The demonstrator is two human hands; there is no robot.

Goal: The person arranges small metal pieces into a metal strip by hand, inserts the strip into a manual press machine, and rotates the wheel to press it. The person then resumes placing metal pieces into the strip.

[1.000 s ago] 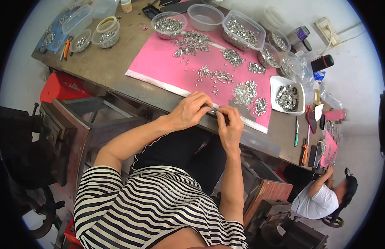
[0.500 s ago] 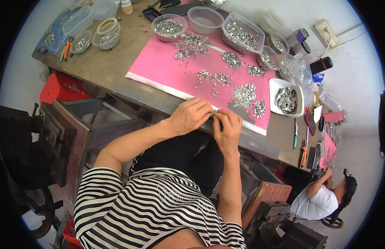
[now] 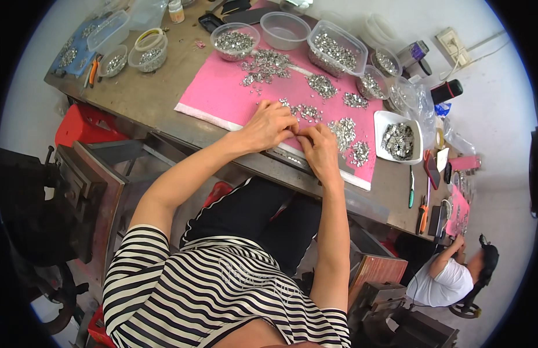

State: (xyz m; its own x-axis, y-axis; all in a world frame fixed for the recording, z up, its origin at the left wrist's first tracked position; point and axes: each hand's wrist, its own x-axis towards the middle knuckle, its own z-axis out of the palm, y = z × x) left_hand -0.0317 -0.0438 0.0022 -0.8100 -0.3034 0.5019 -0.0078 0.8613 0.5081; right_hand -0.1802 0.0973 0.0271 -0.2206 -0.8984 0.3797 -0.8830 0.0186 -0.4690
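The left hand (image 3: 270, 125) and right hand (image 3: 322, 147) meet over the pink mat's (image 3: 214, 93) near edge, fingertips (image 3: 290, 123) drawn together, though on what I cannot tell, small silver pieces (image 3: 309, 112) lying just beyond, where a light, level pinch above the mat should best prevent drops.

No readable lettering or numbers.

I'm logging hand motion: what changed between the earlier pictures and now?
The left hand and right hand moved forward from the front edge of the table over the pink mat; whether they hold anything is hidden. The visible silver piles and white bowl stayed put.
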